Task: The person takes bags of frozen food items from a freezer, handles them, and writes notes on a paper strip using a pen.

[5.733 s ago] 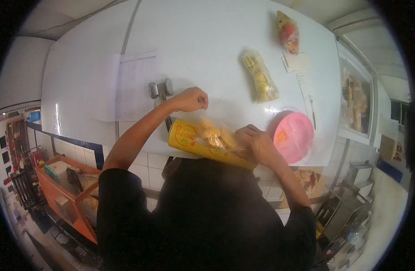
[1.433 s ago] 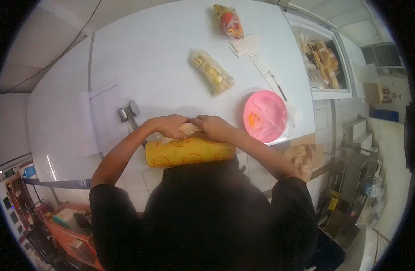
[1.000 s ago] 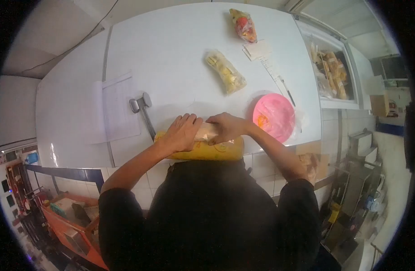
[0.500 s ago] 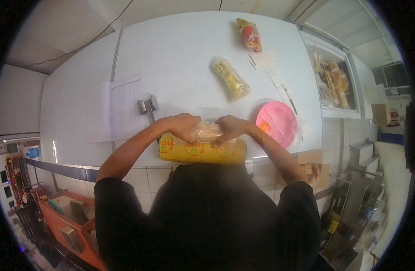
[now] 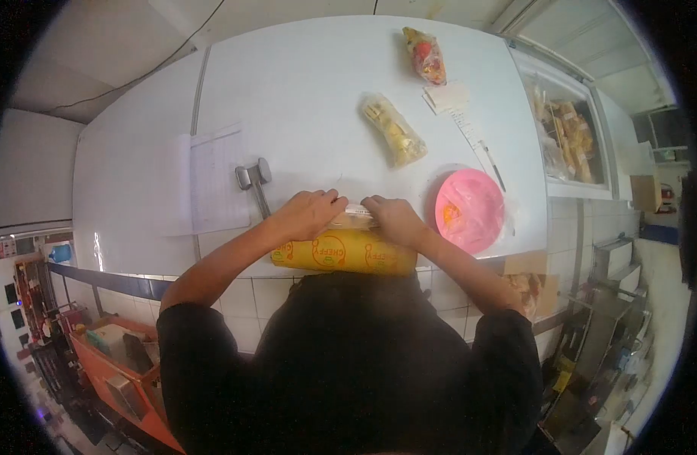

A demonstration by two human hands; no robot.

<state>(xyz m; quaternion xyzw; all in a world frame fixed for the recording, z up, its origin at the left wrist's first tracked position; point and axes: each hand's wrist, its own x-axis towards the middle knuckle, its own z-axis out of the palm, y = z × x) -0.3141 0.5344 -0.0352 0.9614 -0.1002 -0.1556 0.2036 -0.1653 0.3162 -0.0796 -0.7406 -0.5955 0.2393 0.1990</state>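
Between my two hands sits a clear plastic-wrapped packet (image 5: 354, 218) with a pale printed strip on top; what it contains I cannot make out. My left hand (image 5: 310, 215) curls over its left end, fingers bent. At the right end, my right hand (image 5: 398, 220) grips it the same way. Just below the hands, along the table's front edge, lies a thick yellow roll of cling film (image 5: 341, 254) with red printing. A metal meat mallet (image 5: 254, 178) rests left of my left hand, and a pink plate (image 5: 470, 224) with an orange mark is right of my right hand.
Farther back on the white table (image 5: 303, 91) lie a plastic-wrapped pale food packet (image 5: 394, 130) and a second bag (image 5: 424, 57) with red and yellow contents. Paper slips (image 5: 445, 98) and a pen (image 5: 494, 164) are at right; a printed sheet (image 5: 218, 178) lies at left.
My fingers have drawn closer together over the packet, and it has turned so the printed strip shows. The whole view has shifted slightly.
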